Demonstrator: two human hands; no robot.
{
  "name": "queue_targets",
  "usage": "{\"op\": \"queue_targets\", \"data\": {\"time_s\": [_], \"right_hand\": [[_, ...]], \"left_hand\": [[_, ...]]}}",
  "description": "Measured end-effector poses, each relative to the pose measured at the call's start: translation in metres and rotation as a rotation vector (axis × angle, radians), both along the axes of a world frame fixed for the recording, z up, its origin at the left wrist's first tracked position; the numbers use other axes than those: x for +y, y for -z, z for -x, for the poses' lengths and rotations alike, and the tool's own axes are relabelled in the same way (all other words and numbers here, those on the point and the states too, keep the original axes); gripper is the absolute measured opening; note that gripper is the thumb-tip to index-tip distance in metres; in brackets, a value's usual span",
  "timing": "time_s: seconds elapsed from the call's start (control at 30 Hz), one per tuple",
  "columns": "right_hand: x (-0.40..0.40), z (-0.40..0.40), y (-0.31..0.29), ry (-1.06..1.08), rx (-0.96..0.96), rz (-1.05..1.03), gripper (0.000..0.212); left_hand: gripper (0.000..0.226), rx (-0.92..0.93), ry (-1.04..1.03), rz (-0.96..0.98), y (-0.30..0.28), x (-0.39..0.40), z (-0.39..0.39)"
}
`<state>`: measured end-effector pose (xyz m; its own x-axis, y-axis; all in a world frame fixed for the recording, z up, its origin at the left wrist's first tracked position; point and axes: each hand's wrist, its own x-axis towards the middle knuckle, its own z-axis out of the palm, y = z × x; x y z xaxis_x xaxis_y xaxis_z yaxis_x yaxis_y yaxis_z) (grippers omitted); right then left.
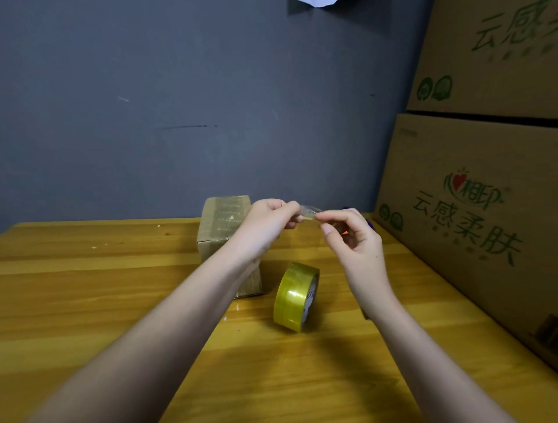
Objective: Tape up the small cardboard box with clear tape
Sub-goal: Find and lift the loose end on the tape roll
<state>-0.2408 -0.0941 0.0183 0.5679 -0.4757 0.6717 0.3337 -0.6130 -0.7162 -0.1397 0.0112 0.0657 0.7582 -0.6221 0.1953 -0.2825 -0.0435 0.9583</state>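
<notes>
Hands raised together above the counter, bare forearms reaching in from below. Left hand [265, 223] pinching one end of a small crumpled strip of clear tape [309, 211] between thumb and forefinger; right hand [353, 238] pinching the other end with thumb and fingertip, remaining fingers curled loosely. Strip stretched short between both pinches, held in the air, apart from everything below.

Small cardboard box [225, 229] behind and under the left wrist, resting on the counter, flaps closed, glossy tape already across its top face; contents hidden. Roll of yellowish clear tape [297, 296] standing on its edge just right of the box, below the hands, not touching either hand.

Wooden counter [105, 286] in yellow-brown planks, a few pale specks near the left side. Large printed cartons [471, 211] stacked two high along the right edge, green lettering and a red heart logo on the lower one, closed. Grey-blue wall [181, 105] behind, scuffed with a dark streak. Scrap of something white [314, 3] at the top of the wall, cut off by the frame.
</notes>
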Motion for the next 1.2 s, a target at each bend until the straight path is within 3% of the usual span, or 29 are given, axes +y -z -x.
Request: {"op": "queue_targets", "data": {"time_s": [0.2, 0.67, 1.03, 1.1, 1.2], "right_hand": [[0.0, -0.001, -0.002, 0.133, 0.013, 0.022, 0.015], [0.007, -0.004, -0.002, 0.216, -0.027, 0.078, 0.008], [0.014, -0.008, 0.003, 0.236, -0.063, 0.057, 0.01], [0.012, -0.006, 0.004, 0.235, -0.054, 0.019, 0.008], [0.011, -0.004, 0.002, 0.235, -0.031, 0.04, 0.006]], "left_hand": [[0.019, -0.048, 0.003, -0.016, -0.002, 0.003, 0.001], [0.021, -0.151, -0.033, -0.067, 0.0, 0.003, 0.0], [0.03, -0.726, -0.353, -0.229, 0.0, 0.001, 0.003], [0.027, -0.691, -0.309, -0.202, 0.0, 0.004, -0.003], [0.012, -0.57, -0.141, 0.004, 0.002, 0.006, -0.004]]}}
